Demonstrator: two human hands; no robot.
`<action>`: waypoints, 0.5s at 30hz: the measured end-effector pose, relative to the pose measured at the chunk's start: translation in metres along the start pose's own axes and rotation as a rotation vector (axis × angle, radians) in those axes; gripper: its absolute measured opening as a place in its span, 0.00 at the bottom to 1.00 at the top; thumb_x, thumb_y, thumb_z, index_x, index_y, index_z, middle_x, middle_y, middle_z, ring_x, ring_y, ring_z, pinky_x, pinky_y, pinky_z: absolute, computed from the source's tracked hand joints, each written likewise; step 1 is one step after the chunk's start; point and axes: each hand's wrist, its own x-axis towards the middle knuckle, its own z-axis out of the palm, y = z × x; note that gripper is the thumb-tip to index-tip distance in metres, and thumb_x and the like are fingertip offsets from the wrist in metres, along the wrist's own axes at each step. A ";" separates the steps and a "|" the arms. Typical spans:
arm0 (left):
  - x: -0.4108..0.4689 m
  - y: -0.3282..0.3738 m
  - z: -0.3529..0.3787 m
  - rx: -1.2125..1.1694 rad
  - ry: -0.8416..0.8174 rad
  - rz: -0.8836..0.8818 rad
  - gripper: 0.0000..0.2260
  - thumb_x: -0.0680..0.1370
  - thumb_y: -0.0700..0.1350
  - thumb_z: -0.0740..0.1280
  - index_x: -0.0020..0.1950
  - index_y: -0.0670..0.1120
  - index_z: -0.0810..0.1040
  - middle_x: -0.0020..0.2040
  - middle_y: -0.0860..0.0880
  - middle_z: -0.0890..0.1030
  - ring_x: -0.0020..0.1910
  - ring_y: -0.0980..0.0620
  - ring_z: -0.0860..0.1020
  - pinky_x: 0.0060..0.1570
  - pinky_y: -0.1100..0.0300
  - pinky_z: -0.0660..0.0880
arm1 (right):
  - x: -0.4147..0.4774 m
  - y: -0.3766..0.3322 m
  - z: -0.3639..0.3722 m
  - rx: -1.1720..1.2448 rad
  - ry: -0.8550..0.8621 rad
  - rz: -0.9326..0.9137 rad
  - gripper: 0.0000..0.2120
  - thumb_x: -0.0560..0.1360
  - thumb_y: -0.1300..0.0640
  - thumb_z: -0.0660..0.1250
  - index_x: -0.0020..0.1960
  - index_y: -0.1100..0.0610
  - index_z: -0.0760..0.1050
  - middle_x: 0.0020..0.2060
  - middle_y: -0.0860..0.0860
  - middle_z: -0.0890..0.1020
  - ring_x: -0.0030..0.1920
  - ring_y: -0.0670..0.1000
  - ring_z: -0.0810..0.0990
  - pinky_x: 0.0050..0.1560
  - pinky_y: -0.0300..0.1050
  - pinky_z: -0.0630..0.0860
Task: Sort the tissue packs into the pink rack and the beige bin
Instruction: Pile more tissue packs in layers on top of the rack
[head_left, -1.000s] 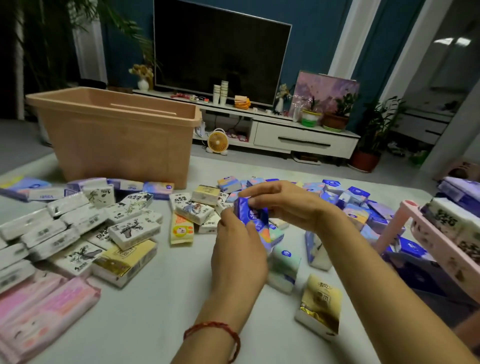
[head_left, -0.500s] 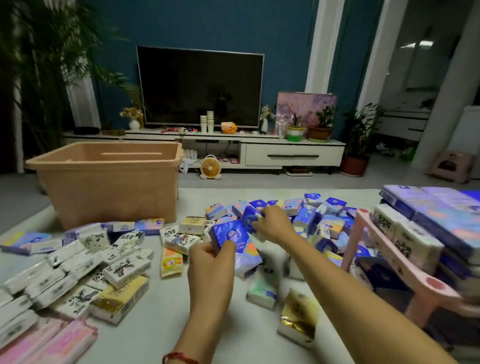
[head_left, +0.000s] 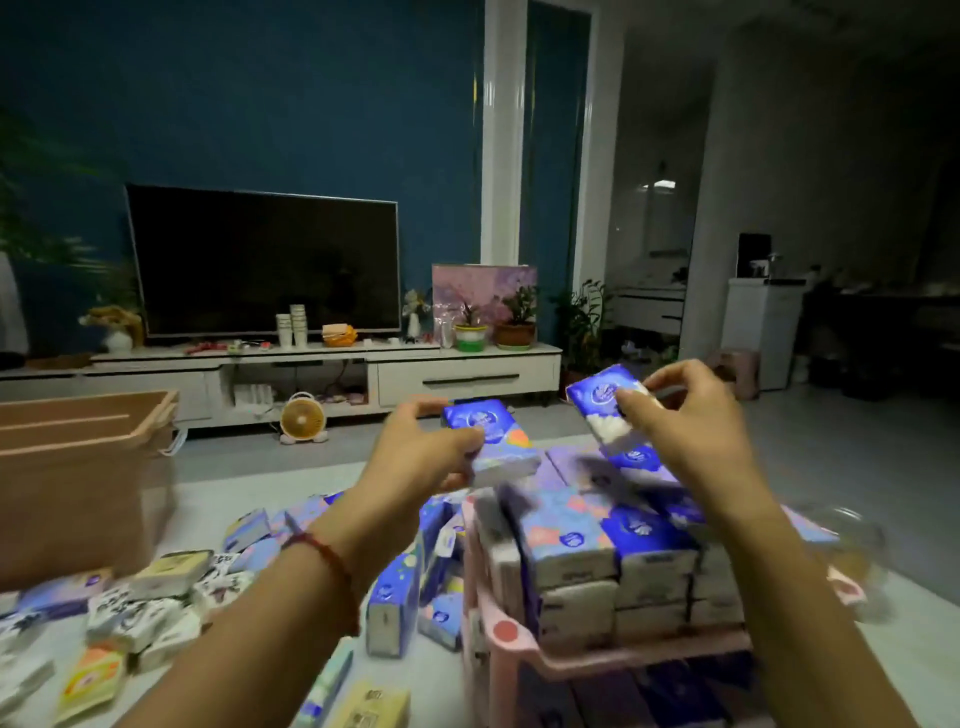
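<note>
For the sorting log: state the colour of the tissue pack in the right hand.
The plastic-wrapped tissue pack is blue with white markings; head view shows it best.

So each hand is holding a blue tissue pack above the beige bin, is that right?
Not quite. The head view shows the left hand gripping one blue pack and the right hand another blue pack, both above the pink rack; the beige bin sits far left.

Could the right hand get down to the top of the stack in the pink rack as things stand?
Probably yes: the right hand, pinching a blue pack, hangs above the stacked packs in the pink rack, with nothing between.
</note>
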 end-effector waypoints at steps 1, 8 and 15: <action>0.009 -0.001 0.014 0.017 -0.014 -0.013 0.17 0.75 0.31 0.64 0.61 0.43 0.68 0.35 0.45 0.75 0.31 0.51 0.72 0.22 0.69 0.72 | 0.004 0.006 0.001 -0.015 -0.018 0.028 0.07 0.71 0.58 0.69 0.43 0.58 0.71 0.34 0.49 0.75 0.41 0.54 0.75 0.37 0.43 0.66; 0.044 -0.022 0.045 0.351 0.071 0.045 0.14 0.72 0.42 0.67 0.58 0.48 0.73 0.45 0.48 0.77 0.44 0.51 0.76 0.41 0.60 0.72 | 0.020 0.021 -0.001 -0.526 -0.285 0.139 0.15 0.75 0.46 0.63 0.49 0.59 0.75 0.49 0.58 0.80 0.50 0.58 0.76 0.41 0.44 0.67; 0.038 -0.031 0.057 0.417 0.044 0.072 0.15 0.78 0.42 0.61 0.65 0.46 0.69 0.51 0.49 0.73 0.41 0.56 0.72 0.31 0.70 0.69 | 0.018 0.005 -0.014 -0.427 -0.514 0.005 0.19 0.74 0.47 0.66 0.55 0.62 0.77 0.52 0.60 0.81 0.52 0.57 0.77 0.48 0.47 0.73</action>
